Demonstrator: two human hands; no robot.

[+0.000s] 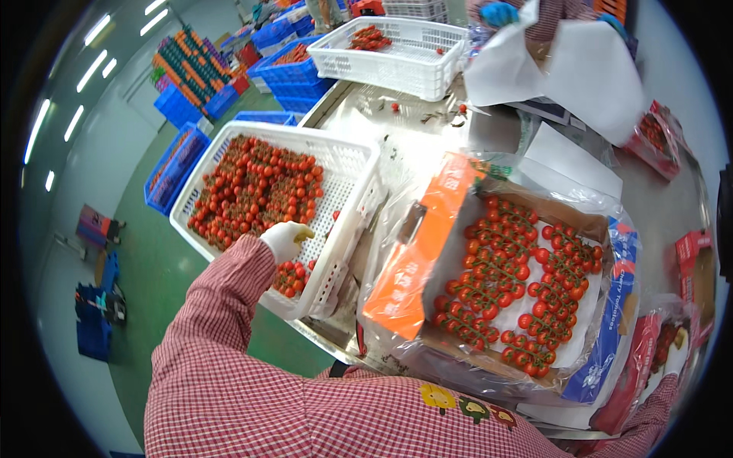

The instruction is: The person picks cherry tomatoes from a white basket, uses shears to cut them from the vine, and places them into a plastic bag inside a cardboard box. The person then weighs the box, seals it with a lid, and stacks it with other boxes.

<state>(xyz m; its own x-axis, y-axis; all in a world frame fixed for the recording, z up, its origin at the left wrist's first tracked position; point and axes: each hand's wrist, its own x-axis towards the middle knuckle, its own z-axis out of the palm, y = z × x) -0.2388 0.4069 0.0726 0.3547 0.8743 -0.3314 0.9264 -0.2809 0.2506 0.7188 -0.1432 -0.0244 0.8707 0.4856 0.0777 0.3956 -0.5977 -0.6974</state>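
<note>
My left hand [288, 241], in a white glove with stained fingertips, is over a white plastic crate [355, 172]. Its fingers are bent, and whether anything is between them is hidden. Beside it in the crate lie piled cherry tomatoes on the vine [257, 189] and a smaller cluster [291, 279]. At the far right, my right hand [678, 350], also gloved, reaches into a red carton [633, 360] of tomatoes; its grip is unclear. Between the hands, a plastic-lined cardboard box [429, 246] with orange and blue sides holds rows of vine cherry tomatoes [538, 286] on white paper.
Behind stands another white crate [395, 66] with some tomatoes. Loose tomatoes and stem scraps lie on the metal table [412, 134]. Across it, a person's blue-gloved hand [499, 14] is near white sheets [595, 80]. Blue crates [177, 166] are at left; more red cartons [655, 140] at right.
</note>
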